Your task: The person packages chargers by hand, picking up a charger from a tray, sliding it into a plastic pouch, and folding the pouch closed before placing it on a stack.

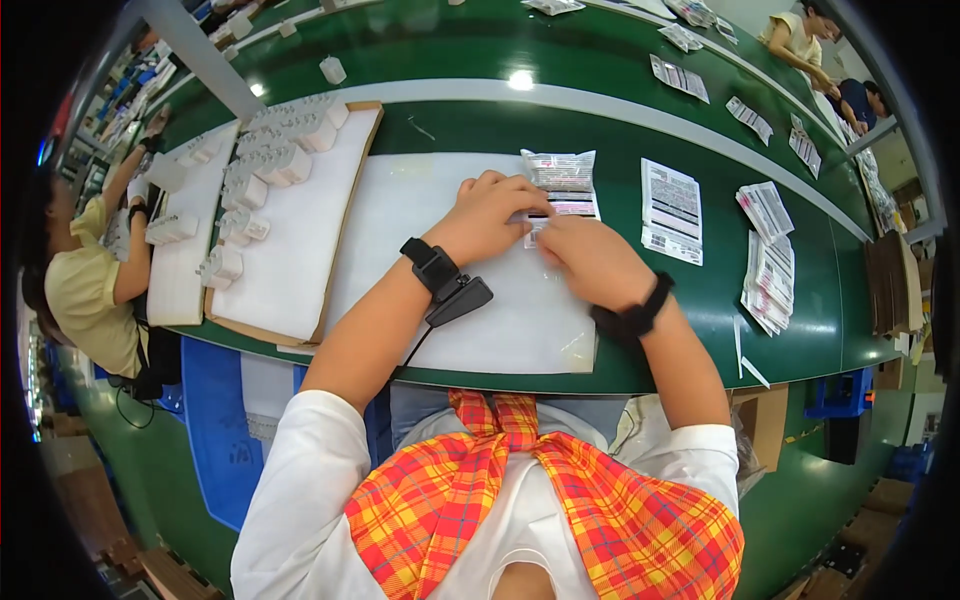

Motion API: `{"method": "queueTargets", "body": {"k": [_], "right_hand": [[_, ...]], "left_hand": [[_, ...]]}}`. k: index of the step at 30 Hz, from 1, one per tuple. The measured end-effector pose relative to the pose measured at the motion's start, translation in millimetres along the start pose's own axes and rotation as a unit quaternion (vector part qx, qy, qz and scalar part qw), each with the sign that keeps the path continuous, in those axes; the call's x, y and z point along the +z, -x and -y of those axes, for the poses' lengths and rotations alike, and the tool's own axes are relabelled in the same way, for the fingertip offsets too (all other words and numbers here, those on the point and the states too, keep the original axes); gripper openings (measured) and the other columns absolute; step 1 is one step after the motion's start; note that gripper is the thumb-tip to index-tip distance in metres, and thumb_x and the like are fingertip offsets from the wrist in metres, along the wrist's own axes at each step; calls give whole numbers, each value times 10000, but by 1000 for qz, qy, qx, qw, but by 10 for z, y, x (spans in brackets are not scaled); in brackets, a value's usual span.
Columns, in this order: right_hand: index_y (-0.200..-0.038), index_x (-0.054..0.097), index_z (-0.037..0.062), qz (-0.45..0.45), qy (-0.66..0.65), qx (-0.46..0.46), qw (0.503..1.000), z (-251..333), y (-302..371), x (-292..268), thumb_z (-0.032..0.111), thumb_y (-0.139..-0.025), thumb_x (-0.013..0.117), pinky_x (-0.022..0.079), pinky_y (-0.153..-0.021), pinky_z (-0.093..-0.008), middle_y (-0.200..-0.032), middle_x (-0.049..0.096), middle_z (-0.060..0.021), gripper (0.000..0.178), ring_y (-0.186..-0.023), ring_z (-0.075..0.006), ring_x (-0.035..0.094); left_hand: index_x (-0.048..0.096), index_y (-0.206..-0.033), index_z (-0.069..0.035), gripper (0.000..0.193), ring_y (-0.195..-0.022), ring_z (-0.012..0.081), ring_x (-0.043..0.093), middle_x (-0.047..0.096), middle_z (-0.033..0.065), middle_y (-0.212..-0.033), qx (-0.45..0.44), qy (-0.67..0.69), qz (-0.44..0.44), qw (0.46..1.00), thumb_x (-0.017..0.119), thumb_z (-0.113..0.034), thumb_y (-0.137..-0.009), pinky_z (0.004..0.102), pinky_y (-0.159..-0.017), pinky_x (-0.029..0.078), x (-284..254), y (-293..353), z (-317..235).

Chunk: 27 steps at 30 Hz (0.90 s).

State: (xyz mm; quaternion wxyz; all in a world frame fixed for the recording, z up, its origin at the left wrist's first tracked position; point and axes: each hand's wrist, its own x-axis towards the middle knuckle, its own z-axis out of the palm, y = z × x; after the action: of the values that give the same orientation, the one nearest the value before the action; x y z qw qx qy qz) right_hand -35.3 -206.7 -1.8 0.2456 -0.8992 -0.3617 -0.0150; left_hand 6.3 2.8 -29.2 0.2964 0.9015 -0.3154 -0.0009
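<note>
A small printed plastic packet (563,173) lies on the white sheet in front of me, its silvery upper end puffed out. My left hand (492,215) is closed at the packet's lower left, fingers bent and their tips on its near end. From the other side my right hand (600,258) pinches the same near end, its fingertips slightly blurred. Part of the packet is hidden under the fingers. Just right of it rest flat printed packets (671,210), and farther right a loose pile of packets (768,275).
On the left, a white-lined tray (290,215) carries rows of white plug-like blocks (285,165). A co-worker (95,260) sits beyond it. Along the far belt (520,50) lie scattered packets (680,78). White strips (745,355) lie near the table's front edge.
</note>
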Motion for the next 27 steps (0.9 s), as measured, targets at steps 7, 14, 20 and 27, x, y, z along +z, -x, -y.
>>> {"method": "queueTargets", "body": {"k": [7, 14, 20, 27], "right_hand": [[-933, 555, -8, -235, -165, 385, 877, 113, 2631, -964, -2, -933, 493, 458, -687, -256, -782, 582, -62, 62, -724, -145, 565], [-1143, 595, -5, -90, 98, 614, 778, 301, 3887, -524, 28, -894, 590, 505, -737, -319, -908, 661, -132, 251, -862, -201, 646], [-1242, 580, 14, -126, -59, 290, 947, 399, 1127, -728, 117, -879, 664, 494, -856, -342, -1058, 659, -144, 386, -968, -234, 635], [-1406, 431, 56, -53, 62, 237, 968, -409, -226, -196, 191, -811, 736, 520, -808, -377, -1019, 647, -216, 682, -898, -353, 643]], "left_hand": [[693, -1096, -151, 308, -1131, 255, 491, 619, -8, -1229, 45, -27, -25, 998, 711, -178, -790, 432, -994, 309, -170, 182, -74], [701, -1010, -131, 240, -1033, 243, 516, 633, 15, -1123, -36, -52, -17, 998, 720, -193, -778, 407, -920, 334, -137, -1, -245], [689, -1010, -137, 280, -991, 235, 507, 599, 35, -1007, 36, -164, -81, 983, 742, -221, -749, 392, -894, 343, -95, 83, -201], [662, -980, -121, 329, -988, 258, 488, 547, 63, -987, -8, -110, -108, 988, 753, -254, -693, 400, -865, 353, -131, 34, -190]]}}
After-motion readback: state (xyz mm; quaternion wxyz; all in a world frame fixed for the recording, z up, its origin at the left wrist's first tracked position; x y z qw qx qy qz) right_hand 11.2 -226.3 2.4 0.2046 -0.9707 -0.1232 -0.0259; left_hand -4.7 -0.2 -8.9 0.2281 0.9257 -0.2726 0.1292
